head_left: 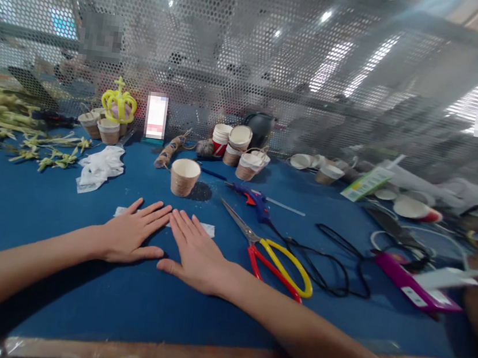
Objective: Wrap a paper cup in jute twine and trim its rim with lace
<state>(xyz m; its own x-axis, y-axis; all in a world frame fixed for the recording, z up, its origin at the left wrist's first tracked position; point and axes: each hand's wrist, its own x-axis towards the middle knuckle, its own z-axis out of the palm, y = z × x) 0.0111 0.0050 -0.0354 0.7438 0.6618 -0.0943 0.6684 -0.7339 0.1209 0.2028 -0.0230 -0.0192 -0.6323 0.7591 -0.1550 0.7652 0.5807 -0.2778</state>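
1. along the bottom of the frame runs the near edge of the tabletop (118, 309), blue on top with a wooden-looking rim.
2. in the middle of the frame the left hand (139, 230) and right hand (195, 252) lie palm down, fingers stretched out, fingertips and thumb tips meeting or nearly so. neither grip is closed round anything.
3. the white strip (207, 231) lies under the fingers, only its ends showing. the step in hand looks like pressing or smoothing it flat; picking it up would call for raising the hands and pinching one end.
4. right of centre, scissors (252, 237) with yellow and red handles lie just beside the right hand; the glue gun (254, 197) is past them, its black cord trailing right.
5. just past the fingertips, near the centre, a twine-wrapped cup (184, 181) stands upright; left of it is a crumpled white cloth (101, 167).
6. farther up stand more cups (240, 138), a lit phone (156, 116) and, upper left, a yellow crown (121, 95), before a mesh screen (222, 32).
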